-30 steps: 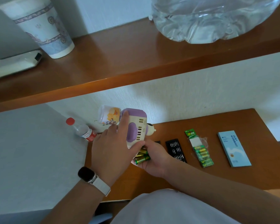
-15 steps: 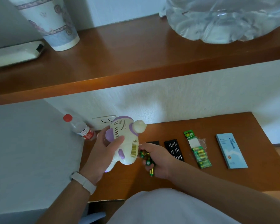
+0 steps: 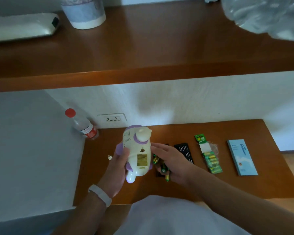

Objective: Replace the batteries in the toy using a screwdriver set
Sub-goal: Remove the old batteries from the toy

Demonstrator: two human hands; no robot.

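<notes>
My left hand [image 3: 116,168] grips a white and purple toy [image 3: 137,146] from its left side, held above the wooden table [image 3: 244,187]. The toy's back faces me, with an open battery bay [image 3: 141,160] that shows gold inside. Just right of the toy, my right hand [image 3: 174,160] has its upper fingers stretched toward the toy and its lower fingers curled round green loose batteries [image 3: 163,169]. A black screwdriver bit tray [image 3: 184,150] lies right of that hand. A green pack of new batteries [image 3: 210,160] lies further right.
A light blue flat box [image 3: 241,156] lies at the table's right. A red-capped bottle [image 3: 83,126] stands by a wall socket [image 3: 112,118]. A wooden shelf [image 3: 143,65] overhangs, carrying a paper cup [image 3: 83,12] and a clear water jug [image 3: 270,16].
My left hand has turned the toy over and upright, so its open battery bay faces me. My right hand, with the loose batteries, has shifted right of the toy and spread its upper fingers.
</notes>
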